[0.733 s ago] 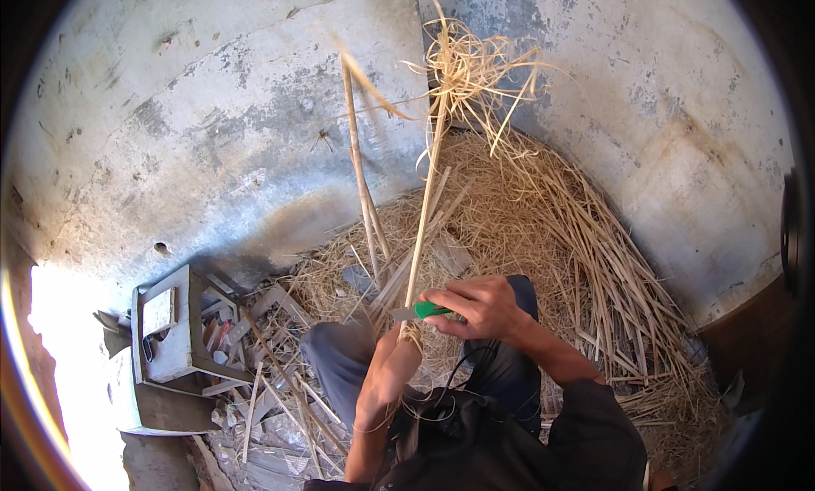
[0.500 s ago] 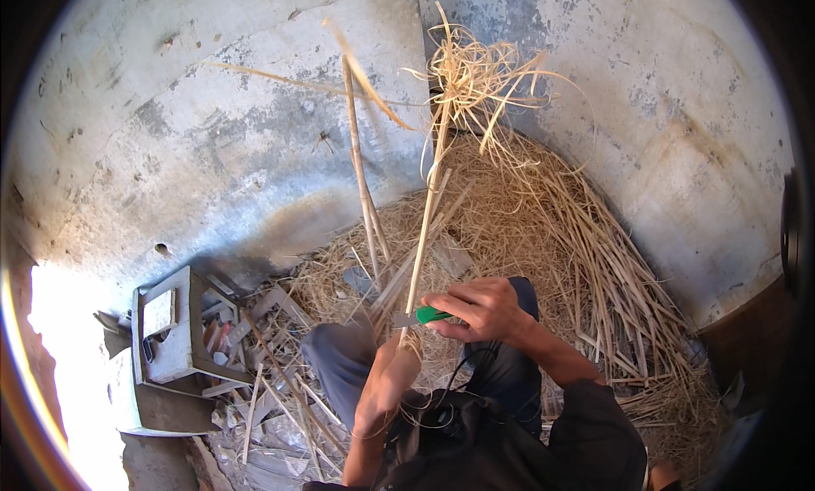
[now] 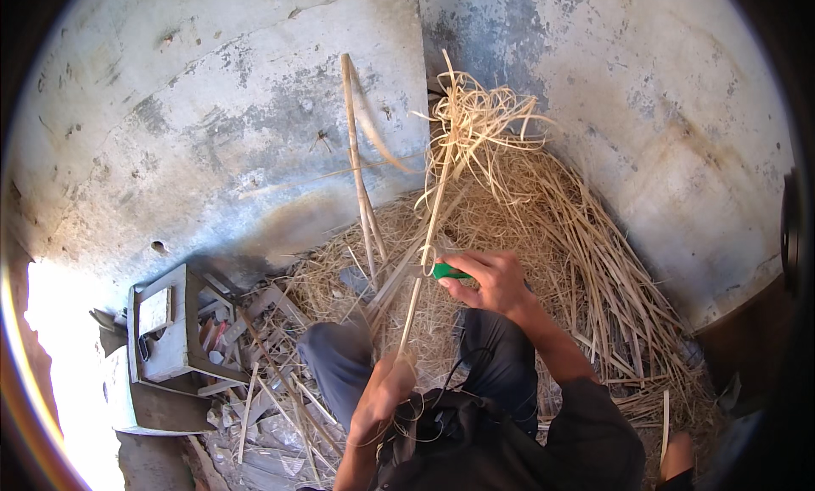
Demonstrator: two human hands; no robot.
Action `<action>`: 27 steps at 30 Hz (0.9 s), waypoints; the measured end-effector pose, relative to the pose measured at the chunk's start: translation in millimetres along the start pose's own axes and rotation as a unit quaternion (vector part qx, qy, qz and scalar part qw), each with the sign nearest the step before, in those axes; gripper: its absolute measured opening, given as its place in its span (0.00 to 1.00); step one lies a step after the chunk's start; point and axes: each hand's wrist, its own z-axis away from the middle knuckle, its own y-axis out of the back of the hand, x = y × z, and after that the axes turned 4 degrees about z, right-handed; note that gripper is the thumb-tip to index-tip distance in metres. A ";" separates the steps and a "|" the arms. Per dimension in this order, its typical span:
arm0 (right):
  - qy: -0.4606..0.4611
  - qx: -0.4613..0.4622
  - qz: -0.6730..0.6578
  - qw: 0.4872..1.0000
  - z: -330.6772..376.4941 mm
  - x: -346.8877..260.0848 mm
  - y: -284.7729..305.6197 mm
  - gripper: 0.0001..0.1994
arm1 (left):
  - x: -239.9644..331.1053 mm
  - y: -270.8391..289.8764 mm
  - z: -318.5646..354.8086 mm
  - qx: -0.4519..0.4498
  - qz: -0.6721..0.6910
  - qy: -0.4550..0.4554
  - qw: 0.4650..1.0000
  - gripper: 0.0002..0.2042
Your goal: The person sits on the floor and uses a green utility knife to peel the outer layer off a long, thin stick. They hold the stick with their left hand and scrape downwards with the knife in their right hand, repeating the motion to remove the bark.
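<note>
A long, pale wooden stick (image 3: pixel 413 308) points away from me, bearing a bushy tuft of curled shavings (image 3: pixel 480 122) toward its far end. My left hand (image 3: pixel 391 381) is closed around the near end of this stick, close to my lap. In my right hand (image 3: pixel 495 280) is a knife with a green handle (image 3: pixel 450 271), gripped between fingers and thumb. The knife's blade meets the stick partway along, where a thin shaving curls up; the blade itself is mostly blurred.
Straw-like shavings (image 3: pixel 518 185) and long split sticks (image 3: pixel 611 270) cover the floor ahead and right. Upright poles (image 3: pixel 354 139) lean by the wall. A wooden box frame (image 3: pixel 170 321) stands left beside scraps. Part of another person's hand (image 3: pixel 679 450) shows at lower right, near a stick.
My right hand has pushed the knife away from me along the stick, and a shaving now curls at the blade. My left hand keeps its hold near my lap.
</note>
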 end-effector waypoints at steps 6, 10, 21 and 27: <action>-0.065 -0.037 -0.020 0.997 -7.3 10.4 1.1 0.14 | 5.4 15.5 5.0 -0.109 -0.111 -0.155 0.976 0.23; -0.072 0.007 0.006 0.997 -9.1 43.2 -4.9 0.15 | -16.6 24.0 8.8 -0.140 -0.109 -0.179 0.968 0.22; -0.112 -0.005 0.020 0.993 -7.5 78.6 -16.6 0.16 | -3.8 17.5 21.7 -0.112 -0.147 -0.090 0.979 0.17; -0.100 0.060 0.082 0.990 -7.1 113.1 -10.2 0.18 | -21.2 18.1 34.6 -0.081 -0.029 0.103 0.991 0.19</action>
